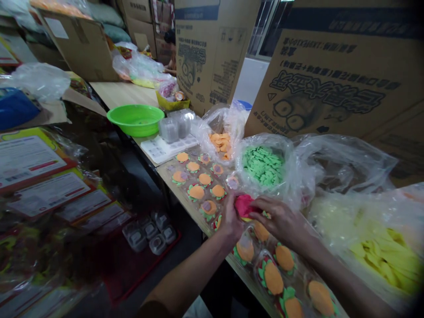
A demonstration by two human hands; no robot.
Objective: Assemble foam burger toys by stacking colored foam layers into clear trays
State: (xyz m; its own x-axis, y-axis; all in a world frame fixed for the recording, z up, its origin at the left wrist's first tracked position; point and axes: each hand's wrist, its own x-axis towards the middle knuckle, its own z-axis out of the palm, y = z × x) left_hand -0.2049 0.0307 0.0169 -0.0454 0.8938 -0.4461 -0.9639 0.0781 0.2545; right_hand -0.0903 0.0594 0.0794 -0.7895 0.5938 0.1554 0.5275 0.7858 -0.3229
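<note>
Pink piece (243,205) pinched between left hand (232,221), right hand (281,218), above tray (202,223) edge.

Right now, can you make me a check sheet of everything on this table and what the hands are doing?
Surface: light wooden table, mostly covered.
Job's things: red piece held between both hands over a clear tray of orange and green flower shapes.
Clutter: open bags of green pieces, orange pieces and yellow pieces; green bowl; small clear cups.
Grippers: left hand and right hand both pinch the red piece.
Cables: nothing seen.
Surroundings: big cardboard boxes behind; printed packets to the left; another person far back, barely visible.
</note>
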